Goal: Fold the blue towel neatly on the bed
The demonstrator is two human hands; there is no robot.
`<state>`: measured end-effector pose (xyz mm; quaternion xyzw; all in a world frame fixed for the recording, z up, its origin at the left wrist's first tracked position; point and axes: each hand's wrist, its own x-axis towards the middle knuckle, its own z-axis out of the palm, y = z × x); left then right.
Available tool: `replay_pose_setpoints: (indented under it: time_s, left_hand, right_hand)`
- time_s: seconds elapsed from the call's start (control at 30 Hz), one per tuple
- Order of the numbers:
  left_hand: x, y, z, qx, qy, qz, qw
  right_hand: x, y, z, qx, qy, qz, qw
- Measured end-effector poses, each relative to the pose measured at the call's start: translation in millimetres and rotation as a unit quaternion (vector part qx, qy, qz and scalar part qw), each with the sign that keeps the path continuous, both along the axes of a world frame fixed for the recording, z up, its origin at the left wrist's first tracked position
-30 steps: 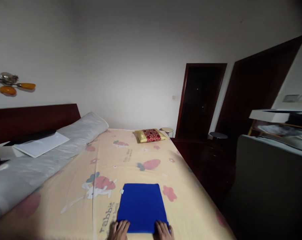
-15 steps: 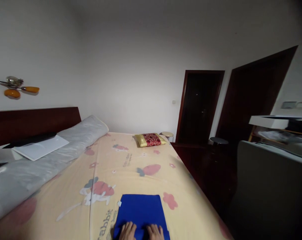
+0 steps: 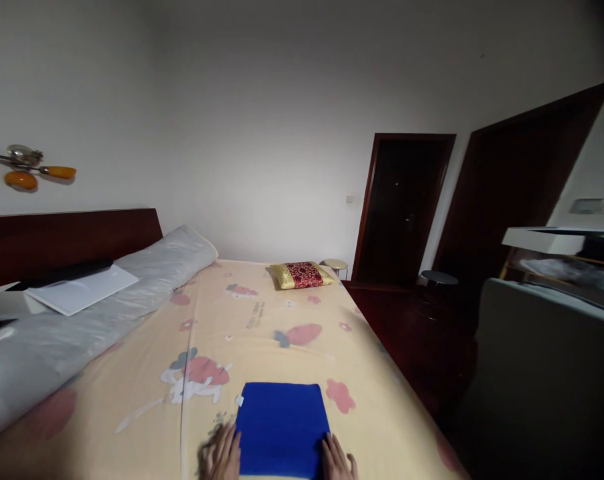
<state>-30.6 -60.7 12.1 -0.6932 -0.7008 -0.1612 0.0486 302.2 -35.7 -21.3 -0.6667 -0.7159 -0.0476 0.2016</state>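
A flat blue folded cloth [image 3: 283, 427] lies on the bed, with a small white tag [image 3: 239, 401] on its left edge. My left hand [image 3: 223, 455] rests at the cloth's lower left edge, fingers stretched forward. On the opposite side, my right hand [image 3: 337, 459] touches the lower right edge, its fingers extended and slightly apart. Neither hand grips the cloth. Both wrists are cut off by the bottom of the view.
Beneath is a cream bedsheet [image 3: 262, 363] with rabbit and carrot prints. A gold and red pillow [image 3: 302, 275] lies at the far end. Left, a grey rolled bedding piece [image 3: 147, 270] carries a white flat board [image 3: 85, 290]. Right stands a dark panel [image 3: 537, 373].
My hands have moved apart, from on top of the cloth's near part to its two sides. The near part of the cloth now lies flat. The view has shifted slightly.
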Motion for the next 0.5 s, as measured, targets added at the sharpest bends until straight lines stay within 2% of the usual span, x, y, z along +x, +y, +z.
replay_pose_setpoints:
  time_s: [0.07, 0.13, 0.2, 0.27, 0.33, 0.4, 0.5]
  left_hand:
    - [25, 7, -4.5, 0.003, 0.007, -0.096, 0.995]
    - [55, 13, -3.2, -0.026, -0.005, -0.196, 0.980]
    - [77, 16, 3.1, -0.082, -0.030, -0.226, 0.970]
    - [81, 15, 12.1, -0.148, -0.049, -0.186, 0.970]
    - [66, 11, 19.4, -0.173, -0.049, -0.115, 0.977]
    - [42, 4, 20.7, -0.129, -0.030, -0.033, 0.991]
    - [11, -8, 9.3, 0.016, 0.019, 0.076, 0.997]
  right_hand:
    - [-35, -2, -1, -0.034, 0.040, 0.061, 0.997]
    - [-68, 0, -2, -0.084, 0.094, 0.126, 0.984]
    - [-85, 5, 0, -0.112, 0.121, 0.135, 0.977]
    - [-76, 11, 5, -0.120, 0.117, 0.122, 0.978]
    - [-45, 14, 12, -0.128, 0.099, 0.106, 0.981]
    - [-7, 11, 17, -0.113, 0.078, 0.063, 0.989]
    - [30, -7, 15, -0.004, 0.056, -0.011, 0.998]
